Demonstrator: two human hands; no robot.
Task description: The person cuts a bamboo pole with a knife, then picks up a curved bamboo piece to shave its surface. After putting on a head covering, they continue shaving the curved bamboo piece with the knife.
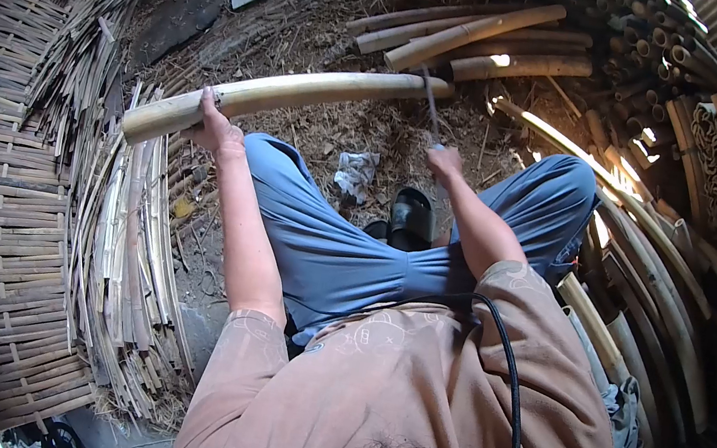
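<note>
A thick, pale bamboo pole lies across the view, from the left to the upper middle. Near its left end my left hand is wrapped round it, thumb on top. My right hand is closed on the handle of a long, thin-bladed knife. The blade points up and crosses the pole close to its far right end; whether the two touch I cannot tell.
Split bamboo strips are stacked on the left beside a woven bamboo panel. Cut poles lie at the top, and more bamboo on the right. A crumpled white wrapper rests near a dark sandal.
</note>
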